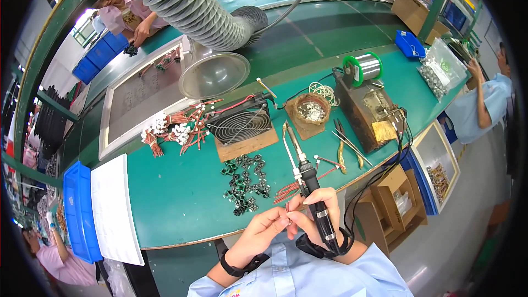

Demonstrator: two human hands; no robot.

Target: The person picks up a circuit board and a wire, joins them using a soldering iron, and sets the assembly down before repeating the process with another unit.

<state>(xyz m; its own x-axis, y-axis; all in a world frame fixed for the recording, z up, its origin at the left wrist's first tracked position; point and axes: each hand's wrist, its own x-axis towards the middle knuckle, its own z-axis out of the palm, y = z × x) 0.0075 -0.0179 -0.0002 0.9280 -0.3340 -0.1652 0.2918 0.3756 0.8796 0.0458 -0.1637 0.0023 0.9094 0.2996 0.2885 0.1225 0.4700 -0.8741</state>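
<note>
In front of my chest, my left hand (263, 235) is closed in a pinch on a short thin red wire (287, 207). My right hand (324, 209) grips a black soldering iron (309, 175), its metal tip angled up and away from me. The right fingertips meet the left ones at the wire; whatever small part lies between them is hidden. Just beyond my hands, several red wires (287, 190) lie by the table edge. A cluster of small black and green components (245, 184) sits to the left of the iron.
Red wire bundles with white connectors (179, 129) lie beside a fan (242, 125). A crusted round dish (312, 111), pliers (341, 154), tweezers (353, 148) and a solder spool (365, 70) stand right. A ducted hood (214, 75) hangs above. Other people work at both sides.
</note>
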